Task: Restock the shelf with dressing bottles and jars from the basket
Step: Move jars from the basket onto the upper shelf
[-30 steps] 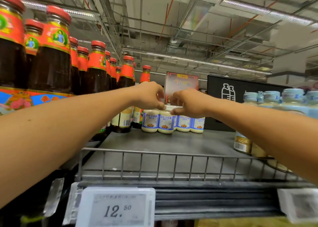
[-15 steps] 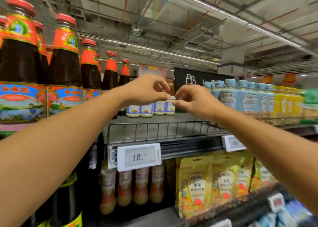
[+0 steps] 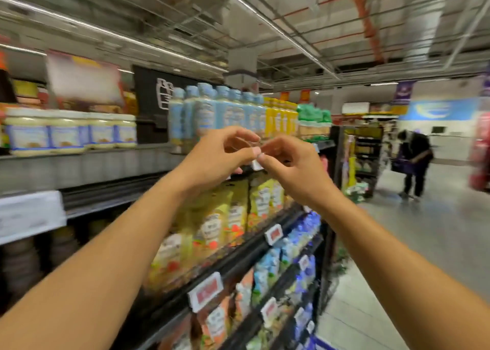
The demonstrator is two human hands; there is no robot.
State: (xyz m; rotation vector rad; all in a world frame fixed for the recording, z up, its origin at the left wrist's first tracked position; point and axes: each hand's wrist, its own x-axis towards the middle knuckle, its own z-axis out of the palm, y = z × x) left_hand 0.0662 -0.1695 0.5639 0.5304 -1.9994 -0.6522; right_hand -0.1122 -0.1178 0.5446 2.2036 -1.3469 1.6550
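Note:
My left hand (image 3: 220,156) and my right hand (image 3: 289,164) meet in the air in front of the shelving, thumbs and forefingers pinched tip to tip. A faint clear sliver seems to arc between the fingertips; I cannot tell what it is. Several white dressing jars with blue labels (image 3: 66,135) stand in a row on the grey top shelf (image 3: 79,164), well left of my hands. Pale bottles with blue caps (image 3: 212,113) stand behind my hands, with yellow bottles (image 3: 281,119) to their right. No basket is in view. The frame is motion-blurred.
Yellow pouches (image 3: 220,217) fill the shelf below, and blue packs (image 3: 299,238) sit lower down. Price tags (image 3: 29,214) clip to the shelf edges. A person in dark clothes (image 3: 413,158) bends over in the aisle at the far right.
The view has swung right and back from the jars. Both hands have come away from the jar tops and now hover together in front of the blue-capped bottles.

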